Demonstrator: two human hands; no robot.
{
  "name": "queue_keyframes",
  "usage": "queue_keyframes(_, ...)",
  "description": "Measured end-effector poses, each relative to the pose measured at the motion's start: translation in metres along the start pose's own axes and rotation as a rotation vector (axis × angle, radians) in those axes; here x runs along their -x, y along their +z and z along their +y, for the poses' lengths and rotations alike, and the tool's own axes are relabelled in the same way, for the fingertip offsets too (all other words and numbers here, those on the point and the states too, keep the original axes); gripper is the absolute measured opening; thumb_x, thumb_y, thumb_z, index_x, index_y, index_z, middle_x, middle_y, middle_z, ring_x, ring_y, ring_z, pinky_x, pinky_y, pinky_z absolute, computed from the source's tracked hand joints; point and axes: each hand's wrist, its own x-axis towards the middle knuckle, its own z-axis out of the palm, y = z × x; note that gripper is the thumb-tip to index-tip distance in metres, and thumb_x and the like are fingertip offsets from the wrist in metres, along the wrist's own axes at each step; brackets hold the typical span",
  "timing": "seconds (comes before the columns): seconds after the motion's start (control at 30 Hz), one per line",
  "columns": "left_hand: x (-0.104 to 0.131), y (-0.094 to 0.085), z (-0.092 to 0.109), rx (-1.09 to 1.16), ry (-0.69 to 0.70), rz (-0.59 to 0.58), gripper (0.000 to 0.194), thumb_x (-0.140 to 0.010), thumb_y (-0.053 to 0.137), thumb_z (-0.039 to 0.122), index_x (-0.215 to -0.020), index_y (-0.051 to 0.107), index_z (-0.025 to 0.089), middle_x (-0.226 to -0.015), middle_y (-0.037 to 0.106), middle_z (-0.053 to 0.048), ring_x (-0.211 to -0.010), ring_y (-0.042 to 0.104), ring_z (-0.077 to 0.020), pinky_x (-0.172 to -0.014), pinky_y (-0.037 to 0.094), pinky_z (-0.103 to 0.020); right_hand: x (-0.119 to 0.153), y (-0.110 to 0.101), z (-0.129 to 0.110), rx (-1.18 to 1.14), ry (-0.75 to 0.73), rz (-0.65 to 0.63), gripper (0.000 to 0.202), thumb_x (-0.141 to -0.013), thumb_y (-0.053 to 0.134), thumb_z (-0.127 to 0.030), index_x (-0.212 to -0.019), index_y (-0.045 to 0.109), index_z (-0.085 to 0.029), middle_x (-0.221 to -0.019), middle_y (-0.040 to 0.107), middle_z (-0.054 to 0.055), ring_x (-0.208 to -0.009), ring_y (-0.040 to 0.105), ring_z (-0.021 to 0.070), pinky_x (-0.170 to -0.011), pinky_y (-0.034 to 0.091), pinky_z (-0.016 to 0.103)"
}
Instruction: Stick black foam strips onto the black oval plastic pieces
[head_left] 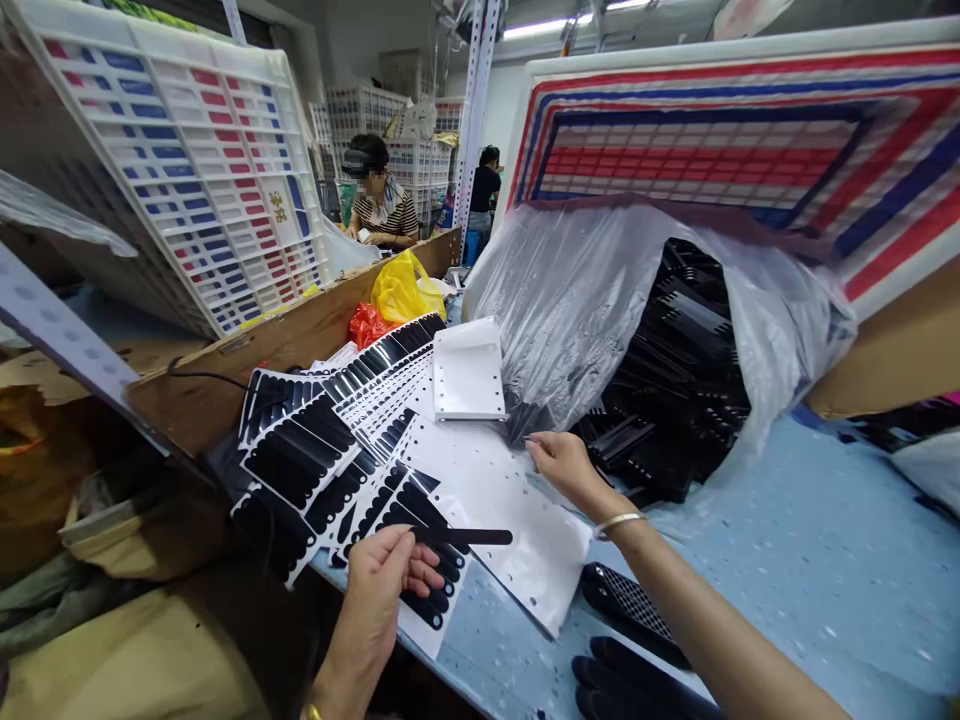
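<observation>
My left hand (pixel 382 580) pinches one end of a narrow black strip (pixel 480 537) with a rounded tip, which points to the right above the sheets. Beneath it lie white backing sheets (pixel 300 455) covered with rows of similar black strips. My right hand (pixel 564 465) has its thumb and fingertips pressed together over a white sheet (pixel 499 510) with small holes; what they hold, if anything, is too small to name. Just beyond it, a clear plastic bag (pixel 570 300) lies with its mouth showing many black toothed pieces (pixel 667 390). A white folded pad (pixel 469 370) rests on the sheets.
A black piece with a mesh pattern (pixel 634 605) and black rounded strips (pixel 637 685) lie on the blue table (pixel 825 560). Yellow (pixel 409 285) and red plastic bags sit by the wooden board (pixel 217 390). White crates (pixel 225 180) stand left; two people are behind.
</observation>
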Motion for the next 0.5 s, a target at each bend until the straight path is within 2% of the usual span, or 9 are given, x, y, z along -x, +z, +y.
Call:
queue_keyframes(0.1, 0.005, 0.017, -0.004, -0.052, -0.008, -0.105, 0.034, -0.068, 0.074, 0.044, -0.071, 0.064, 0.011, -0.059, 0.069, -0.007, -0.046, 0.064, -0.0149, -0.043, 0.041, -0.020, 0.049, -0.022, -0.002, -0.033, -0.001, -0.076, 0.036, -0.079, 0.062, -0.041, -0.055, 0.062, -0.015, -0.045, 0.051, -0.003, -0.048, 0.052, 0.0129, -0.045, 0.037, 0.022)
queue_keyframes(0.17, 0.011, 0.031, -0.007, -0.119, 0.007, -0.243, 0.033, -0.073, 0.070, 0.044, -0.073, 0.067, 0.010, -0.057, 0.066, -0.005, -0.043, 0.061, -0.0130, -0.043, 0.040, -0.019, 0.087, -0.033, -0.005, -0.091, 0.026, -0.186, 0.043, -0.081, 0.059, -0.050, -0.061, 0.067, -0.014, -0.053, 0.060, 0.001, -0.053, 0.056, 0.0150, -0.048, 0.040, 0.024)
queue_keyframes(0.3, 0.024, 0.061, -0.017, -0.329, 0.121, -0.534, 0.033, -0.081, 0.063, 0.041, -0.090, 0.074, 0.011, -0.056, 0.063, -0.001, -0.042, 0.058, -0.0106, -0.045, 0.042, -0.020, 0.158, -0.053, -0.006, -0.294, 0.220, -0.426, 0.057, -0.082, 0.053, -0.067, -0.067, 0.066, -0.014, -0.061, 0.064, 0.005, -0.051, 0.056, 0.0141, -0.049, 0.039, 0.023)
queue_keyframes(0.4, 0.035, 0.081, -0.026, -0.474, 0.258, -0.650, 0.032, -0.086, 0.058, 0.038, -0.097, 0.075, 0.013, -0.061, 0.063, -0.001, -0.045, 0.058, -0.0101, -0.048, 0.045, -0.020, 0.199, -0.069, 0.001, -0.384, 0.303, -0.400, 0.063, -0.077, 0.054, -0.076, -0.059, 0.060, -0.015, -0.056, 0.058, 0.003, -0.046, 0.049, 0.0114, -0.045, 0.033, 0.022)
queue_keyframes(0.5, 0.048, 0.094, -0.035, -0.579, 0.365, -0.727, 0.031, -0.090, 0.053, 0.033, -0.098, 0.077, 0.016, -0.061, 0.063, -0.002, -0.047, 0.057, -0.0106, -0.049, 0.046, -0.020, 0.233, -0.081, 0.014, -0.432, 0.270, -0.310, 0.065, -0.081, 0.052, -0.075, -0.059, 0.063, -0.015, -0.056, 0.054, 0.002, -0.049, 0.047, 0.0120, -0.047, 0.033, 0.024)
